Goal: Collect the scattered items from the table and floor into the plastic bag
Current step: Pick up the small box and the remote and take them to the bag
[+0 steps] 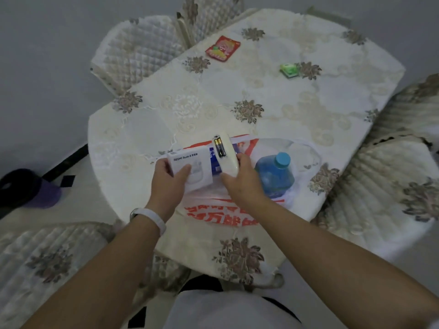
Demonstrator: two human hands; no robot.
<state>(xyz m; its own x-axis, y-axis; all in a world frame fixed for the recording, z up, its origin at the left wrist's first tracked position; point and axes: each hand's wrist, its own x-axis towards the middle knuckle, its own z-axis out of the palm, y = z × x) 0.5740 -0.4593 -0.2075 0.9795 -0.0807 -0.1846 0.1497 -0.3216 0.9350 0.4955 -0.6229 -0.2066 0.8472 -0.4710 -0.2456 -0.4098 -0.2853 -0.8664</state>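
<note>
Plastic bag (221,217) lies flat on the near part of the table (166,110), white with red print, directly beneath both hands; we read this as the relation that governs the coming move, since both held items need only go down and forward, not sideways. A loop that looks like a handle shows at the bag's far right side, so we judge the mouth faces away from the person, though the opening itself is hidden behind the hands. Inside the bag, seen through the film on its right side: a blue bottle (275,176) with a light blue cap, lying down. Left hand (169,179) grips a small white box (190,162) by its near edge, thumb on top, printed face up, over the bag's left part. Right hand (240,179) is curled round the near end of a white remote (228,155); its long axis runs away from the person, and the battery bay is uncovered at the far end, with batteries showing. The two items sit just beside each other. Both hands are about equally near the bag. Not yet collected: a red packet (222,48) and a small green item (288,70), both well apart at the far side of the table, and a dark and purple cap (31,188) on the floor to the left. Padded chairs surround the table.
</note>
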